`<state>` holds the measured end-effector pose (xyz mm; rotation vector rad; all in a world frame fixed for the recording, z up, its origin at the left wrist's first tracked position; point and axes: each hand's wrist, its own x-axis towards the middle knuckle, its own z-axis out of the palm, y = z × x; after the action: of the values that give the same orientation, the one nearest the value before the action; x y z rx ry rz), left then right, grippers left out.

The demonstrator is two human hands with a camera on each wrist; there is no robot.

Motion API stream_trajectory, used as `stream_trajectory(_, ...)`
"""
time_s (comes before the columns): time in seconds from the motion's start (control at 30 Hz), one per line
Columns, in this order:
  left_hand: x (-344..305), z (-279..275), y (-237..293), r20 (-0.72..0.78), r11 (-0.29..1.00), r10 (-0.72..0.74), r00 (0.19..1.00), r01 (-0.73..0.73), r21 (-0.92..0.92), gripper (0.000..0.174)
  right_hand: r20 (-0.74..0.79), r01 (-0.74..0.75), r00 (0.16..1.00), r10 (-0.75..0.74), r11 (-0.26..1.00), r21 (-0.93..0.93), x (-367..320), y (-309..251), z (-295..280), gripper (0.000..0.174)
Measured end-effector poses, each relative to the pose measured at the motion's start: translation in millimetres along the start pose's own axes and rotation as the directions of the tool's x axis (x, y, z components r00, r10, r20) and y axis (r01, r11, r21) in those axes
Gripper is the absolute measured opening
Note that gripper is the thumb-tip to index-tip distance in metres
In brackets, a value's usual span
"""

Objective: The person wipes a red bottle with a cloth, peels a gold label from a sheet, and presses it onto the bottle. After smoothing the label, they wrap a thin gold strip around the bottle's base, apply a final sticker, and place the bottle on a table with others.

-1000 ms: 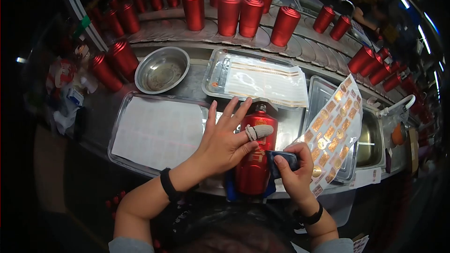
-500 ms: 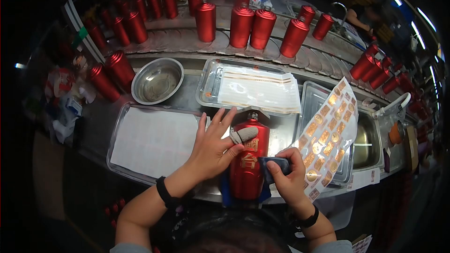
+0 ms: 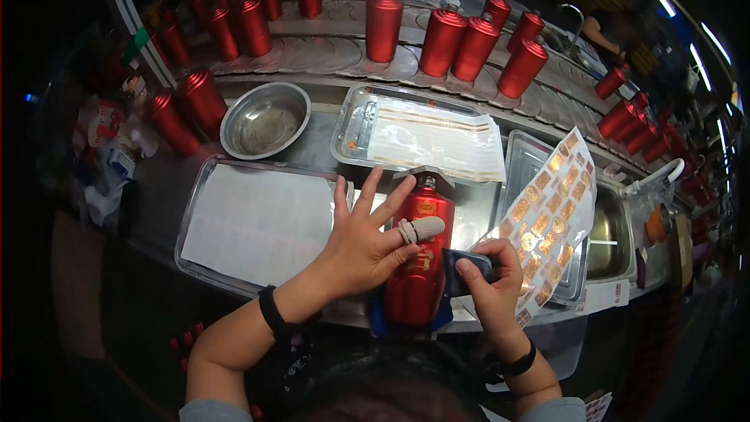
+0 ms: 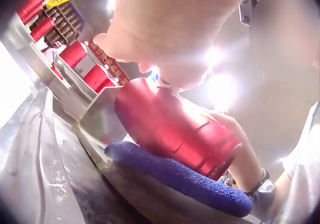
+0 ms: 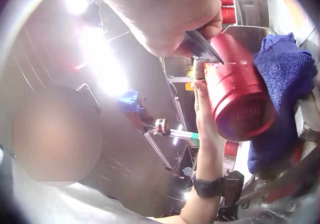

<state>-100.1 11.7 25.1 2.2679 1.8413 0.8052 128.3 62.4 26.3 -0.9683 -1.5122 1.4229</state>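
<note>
A red bottle (image 3: pixel 418 281) with gold lettering lies on its back on a blue cloth (image 4: pixel 180 179), its neck pointing away from the person. The left hand (image 3: pixel 363 242) is spread over the bottle's left side, its white-covered finger (image 3: pixel 422 230) across the upper lettering and its thumb against the bottle. At the bottle's right edge the right hand (image 3: pixel 496 281) pinches a dark flat scraper-like piece (image 3: pixel 461 270) between thumb and fingers. In the right wrist view this dark piece (image 5: pixel 204 48) has its edge at the red bottle's surface (image 5: pixel 235 84).
Left of the bottle, a tray (image 3: pixel 184 223) holds white sheets; behind stand a metal bowl (image 3: pixel 266 121) and another tray (image 3: pixel 341 141) with strips. A sheet of gold stickers (image 3: pixel 547 223) lies at right, near a sink (image 3: pixel 613 242). Red bottles (image 3: pixel 384 30) line the conveyor behind.
The head view has shifted a little. Bottles on the conveyor have moved to the right. Both hands stay at the bottle, with the dark piece still pinched in the right hand.
</note>
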Motion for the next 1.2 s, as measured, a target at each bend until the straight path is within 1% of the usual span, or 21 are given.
stream_trajectory(0.17,-20,12,10,-0.013,0.998,0.021,1.000,-0.022,-0.054,0.034,-0.025,-0.185,0.981,0.191,0.970,0.161,18,-2,-13,0.025)
stream_trajectory(0.27,-44,19,21,-0.006,0.988,-0.069,0.998,0.068,-0.136,0.036,0.002,0.030,1.000,-0.030,0.998,-0.056,19,-25,5,0.027)
stream_trajectory(0.3,-54,22,24,0.013,0.988,-0.067,0.998,0.068,-0.139,0.038,-0.030,0.076,0.997,-0.077,0.996,-0.045,20,-30,16,0.029)
stream_trajectory(0.33,-62,23,27,0.006,0.979,-0.087,0.996,0.086,-0.187,0.038,0.057,0.309,0.951,-0.305,0.916,-0.257,27,-35,21,0.030)
stream_trajectory(0.37,-68,22,29,0.001,0.967,-0.106,0.994,0.103,-0.234,0.038,0.188,0.518,0.852,-0.488,0.739,-0.430,37,-39,24,0.030)
stream_trajectory(0.4,-72,21,31,-0.004,0.952,-0.126,0.992,0.120,-0.280,0.038,0.352,0.684,0.711,-0.608,0.485,-0.545,46,-42,28,0.030)
stream_trajectory(0.47,-79,18,28,-0.088,0.938,-0.171,0.981,0.136,-0.318,0.042,0.547,0.791,0.585,-0.599,0.270,-0.550,60,-42,38,0.024)
stream_trajectory(0.5,-82,15,25,-0.129,0.916,-0.211,0.969,0.150,-0.371,0.043,0.586,0.809,0.571,-0.575,0.270,-0.522,59,-39,45,0.027)
stream_trajectory(0.6,-83,6,21,-0.198,0.847,-0.326,0.924,0.192,-0.496,0.043,0.724,0.861,0.508,-0.466,0.286,-0.420,34,-40,47,0.019)
stream_trajectory(0.63,-83,6,20,-0.207,0.804,-0.365,0.908,0.196,-0.562,0.041,0.745,0.861,0.503,-0.439,0.330,-0.387,22,-35,43,0.020)
stream_trajectory(0.67,-82,7,19,-0.210,0.755,-0.403,0.891,0.195,-0.626,0.040,0.767,0.876,0.451,-0.456,0.392,-0.282,14,-31,40,0.024)
stream_trajectory(0.73,-77,9,17,-0.165,0.676,-0.427,0.889,0.192,-0.712,0.042,0.813,0.781,0.423,-0.400,0.615,-0.104,8,-33,31,0.028)
stream_trajectory(0.8,-72,15,22,-0.049,0.543,-0.476,0.878,0.250,-0.802,0.044,0.594,0.742,0.622,-0.509,0.625,-0.241,16,-38,27,0.033)
stream_trajectory(0.83,-67,18,26,0.037,0.451,-0.510,0.859,0.304,-0.839,0.046,0.517,0.740,0.663,-0.541,0.577,-0.345,26,-34,17,0.034)
stream_trajectory(0.87,-61,21,26,0.074,0.392,-0.495,0.866,0.299,-0.870,0.052,0.463,0.695,0.716,-0.522,0.588,-0.413,28,-23,12,0.035)
stream_trajectory(0.93,-52,27,26,0.112,0.319,-0.474,0.873,0.289,-0.903,0.061,0.500,0.756,0.651,-0.571,0.541,-0.368,15,-15,6,0.035)
stream_trajectory(1.0,-44,32,27,0.116,0.294,-0.463,0.878,0.276,-0.915,0.065,0.553,0.681,0.693,-0.463,0.672,-0.292,-5,-19,-1,0.035)
stream_trajectory(1.07,-37,34,28,0.131,0.271,-0.470,0.873,0.284,-0.920,0.073,0.448,0.501,0.817,-0.365,0.833,-0.235,-15,-9,-5,0.027)
stream_trajectory(1.13,-34,38,33,0.148,0.266,-0.505,0.850,0.317,-0.910,0.074,0.172,0.254,0.962,-0.212,0.926,-0.280,-8,-8,1,0.023)
stream_trajectory(1.17,-32,37,34,0.158,0.245,-0.511,0.845,0.319,-0.915,0.076,0.056,0.127,0.992,-0.116,0.958,-0.258,0,5,2,0.026)
stream_trajectory(1.2,-31,36,35,0.168,0.246,-0.506,0.846,0.329,-0.912,0.076,-0.003,-0.045,0.999,0.045,0.995,-0.085,9,10,4,0.026)
